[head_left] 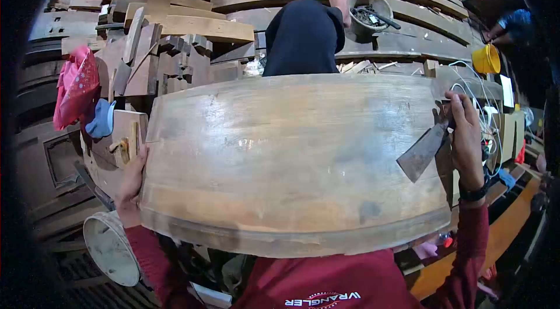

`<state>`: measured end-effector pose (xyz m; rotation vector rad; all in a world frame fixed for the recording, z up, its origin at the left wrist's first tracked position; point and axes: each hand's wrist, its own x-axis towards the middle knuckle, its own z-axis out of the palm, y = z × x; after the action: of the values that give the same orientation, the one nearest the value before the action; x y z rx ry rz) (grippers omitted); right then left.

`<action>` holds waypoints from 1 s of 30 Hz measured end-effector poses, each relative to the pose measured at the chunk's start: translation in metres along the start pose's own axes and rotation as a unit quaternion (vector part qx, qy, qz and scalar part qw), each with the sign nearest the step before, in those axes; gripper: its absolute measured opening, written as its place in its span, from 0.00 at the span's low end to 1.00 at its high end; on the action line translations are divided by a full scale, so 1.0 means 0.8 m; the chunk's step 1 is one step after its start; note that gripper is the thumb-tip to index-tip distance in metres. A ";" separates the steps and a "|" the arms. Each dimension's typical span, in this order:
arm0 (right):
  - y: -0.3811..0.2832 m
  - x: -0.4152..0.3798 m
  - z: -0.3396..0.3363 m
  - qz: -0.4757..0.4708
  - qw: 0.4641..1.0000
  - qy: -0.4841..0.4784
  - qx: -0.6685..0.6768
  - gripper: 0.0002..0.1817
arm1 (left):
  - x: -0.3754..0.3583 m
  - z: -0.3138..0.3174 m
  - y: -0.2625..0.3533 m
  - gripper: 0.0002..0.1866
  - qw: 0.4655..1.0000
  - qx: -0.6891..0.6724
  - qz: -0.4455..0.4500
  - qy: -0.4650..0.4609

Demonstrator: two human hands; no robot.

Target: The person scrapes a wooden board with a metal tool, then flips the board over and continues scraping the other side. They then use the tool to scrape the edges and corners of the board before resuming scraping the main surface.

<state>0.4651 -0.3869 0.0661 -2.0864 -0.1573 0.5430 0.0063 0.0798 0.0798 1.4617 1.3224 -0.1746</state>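
A wide, pale wooden panel [291, 157] with a curved lower edge and glossy patches lies across the person's lap. At its left edge, my left hand [133, 177] grips the panel, the fingers partly hidden by it. My right hand [465, 134], with a dark band at the wrist, is closed on a scraper at the panel's right edge. The scraper's broad metal blade [421, 154] points down and left over the panel's surface.
Stacked wood pieces [198, 28] fill the upper left. A bucket of dark bits [378, 28] stands near the bare foot. Beyond the right hand are white cables and a yellow bucket [487, 59]. A white bucket [111, 250] is at lower left. Another person's arm [499, 30] shows upper right.
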 end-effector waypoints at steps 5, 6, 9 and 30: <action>0.000 0.016 -0.012 0.013 0.999 -0.035 0.024 0.19 | -0.002 0.001 0.010 0.32 0.993 -0.115 -0.011 -0.022; 0.000 0.020 -0.015 0.020 0.999 -0.035 0.025 0.19 | 0.000 0.002 0.008 0.32 0.987 -0.154 -0.012 -0.039; -0.007 0.025 -0.018 0.050 0.998 -0.023 0.039 0.19 | -0.014 0.025 0.027 0.29 0.962 -0.271 -0.011 -0.044; -0.009 0.024 -0.013 0.006 0.999 -0.005 0.042 0.18 | -0.016 0.054 0.021 0.28 0.956 -0.293 -0.008 -0.004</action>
<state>0.4873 -0.3845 0.0710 -2.0051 -0.1246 0.5576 0.0376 0.0429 0.0821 0.9427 1.2398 0.1914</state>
